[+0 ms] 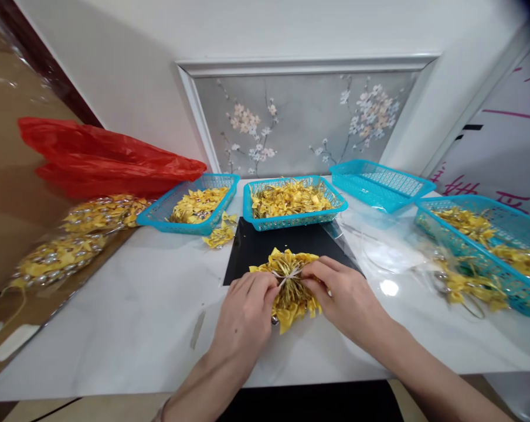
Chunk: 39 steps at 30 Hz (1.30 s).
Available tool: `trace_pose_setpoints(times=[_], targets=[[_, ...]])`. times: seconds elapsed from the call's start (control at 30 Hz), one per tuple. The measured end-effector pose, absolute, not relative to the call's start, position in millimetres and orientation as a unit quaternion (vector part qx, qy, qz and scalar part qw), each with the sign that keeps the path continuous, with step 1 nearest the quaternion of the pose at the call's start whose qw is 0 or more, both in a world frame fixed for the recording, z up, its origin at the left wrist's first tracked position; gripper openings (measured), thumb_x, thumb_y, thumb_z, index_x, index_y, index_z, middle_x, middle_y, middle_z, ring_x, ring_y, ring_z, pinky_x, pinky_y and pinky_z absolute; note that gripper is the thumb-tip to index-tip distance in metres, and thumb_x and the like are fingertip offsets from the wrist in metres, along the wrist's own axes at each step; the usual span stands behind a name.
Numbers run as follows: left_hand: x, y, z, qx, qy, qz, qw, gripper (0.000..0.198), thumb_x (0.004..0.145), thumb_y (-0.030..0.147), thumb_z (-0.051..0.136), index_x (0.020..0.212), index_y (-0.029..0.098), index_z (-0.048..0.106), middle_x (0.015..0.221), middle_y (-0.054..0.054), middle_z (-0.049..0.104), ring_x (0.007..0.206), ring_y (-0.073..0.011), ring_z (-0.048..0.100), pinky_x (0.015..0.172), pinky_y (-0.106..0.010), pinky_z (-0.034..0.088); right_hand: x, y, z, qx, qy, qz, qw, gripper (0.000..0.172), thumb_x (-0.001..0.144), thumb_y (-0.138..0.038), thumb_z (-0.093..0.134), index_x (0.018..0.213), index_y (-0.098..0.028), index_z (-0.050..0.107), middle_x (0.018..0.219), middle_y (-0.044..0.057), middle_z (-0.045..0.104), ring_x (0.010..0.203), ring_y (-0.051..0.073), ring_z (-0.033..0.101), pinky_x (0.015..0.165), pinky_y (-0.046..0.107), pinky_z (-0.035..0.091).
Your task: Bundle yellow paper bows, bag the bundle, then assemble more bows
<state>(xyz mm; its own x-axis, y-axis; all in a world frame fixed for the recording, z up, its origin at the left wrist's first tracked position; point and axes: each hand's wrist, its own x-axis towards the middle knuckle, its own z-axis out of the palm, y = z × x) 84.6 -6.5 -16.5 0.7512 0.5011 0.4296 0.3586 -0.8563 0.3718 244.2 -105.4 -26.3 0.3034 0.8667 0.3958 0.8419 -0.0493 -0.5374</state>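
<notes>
Both left hand (246, 312) and right hand (342, 296) partly hide yellow bows (286, 264).

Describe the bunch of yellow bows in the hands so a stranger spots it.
On the white table, find the black mat before the middle blue basket. At its near edge, the left hand and right hand grip the bunch of yellow bows. Unlike the loose bows around, it is cinched by a pale tie.

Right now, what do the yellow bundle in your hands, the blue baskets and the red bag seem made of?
The yellow bundle looks like satin ribbon bows: soft sheen, folded loops, cinched by a pale tie. The blue baskets look like moulded plastic, glossy, with lattice walls. The red bag seems thin plastic film, crinkled and shiny.
</notes>
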Motion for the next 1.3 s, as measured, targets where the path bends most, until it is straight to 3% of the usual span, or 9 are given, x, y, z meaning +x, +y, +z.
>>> trace_pose_setpoints(times=[0.4,0.73,0.93,1.1,1.3], targets=[[75,0,-18,0.928,0.186,0.278,0.165,0.016,0.093,0.01,0.04,0.087,0.022,0.05,0.095,-0.003,0.067,0.088,-0.0179,0.062,0.076,-0.034,0.05,244,-100,-32,-0.731,-0.591,-0.016,0.341,0.017,0.089,-0.013,0.052,0.086,-0.02,0.067,0.088,0.004,0.066,0.076,0.019,0.064,0.066,0.029,0.049],[65,8,-7,0.923,0.17,0.284,0.197,0.012,0.088,0.013,0.053,0.083,0.02,0.06,0.111,-0.006,0.062,0.103,-0.018,0.06,0.088,-0.031,0.048,252,-103,-22,-0.709,-0.587,0.019,0.391,0.016,0.09,-0.014,0.051,0.089,-0.021,0.066,0.082,0.001,0.064,0.072,0.016,0.062,0.067,0.028,0.048],[78,26,11,0.94,0.168,0.271,0.123,0.026,0.087,0.009,0.053,0.109,0.019,0.063,0.107,-0.007,0.067,0.099,-0.0204,0.06,0.087,-0.037,0.049,256,-94,-9,-0.734,-0.608,-0.003,0.304,0.026,0.09,-0.01,0.049,0.102,-0.023,0.067,0.095,0.002,0.065,0.08,0.017,0.064,0.07,0.029,0.048],[92,27,16,0.967,0.152,0.176,0.108,0.021,0.084,0.01,0.057,0.099,0.021,0.068,0.095,-0.004,0.071,0.089,-0.0216,0.062,0.08,-0.037,0.05,252,-89,-7,-0.748,-0.618,-0.029,0.24,0.022,0.09,-0.011,0.051,0.093,-0.022,0.07,0.091,0.002,0.064,0.076,0.016,0.063,0.06,0.026,0.045],[94,25,18,0.958,0.179,0.181,0.131,0.017,0.088,0.015,0.053,0.088,0.022,0.068,0.086,-0.002,0.069,0.082,-0.0189,0.062,0.073,-0.032,0.049,252,-92,-14,-0.722,-0.633,-0.063,0.271,0.022,0.091,-0.011,0.049,0.089,-0.022,0.068,0.091,0.002,0.066,0.075,0.014,0.061,0.062,0.024,0.045]])
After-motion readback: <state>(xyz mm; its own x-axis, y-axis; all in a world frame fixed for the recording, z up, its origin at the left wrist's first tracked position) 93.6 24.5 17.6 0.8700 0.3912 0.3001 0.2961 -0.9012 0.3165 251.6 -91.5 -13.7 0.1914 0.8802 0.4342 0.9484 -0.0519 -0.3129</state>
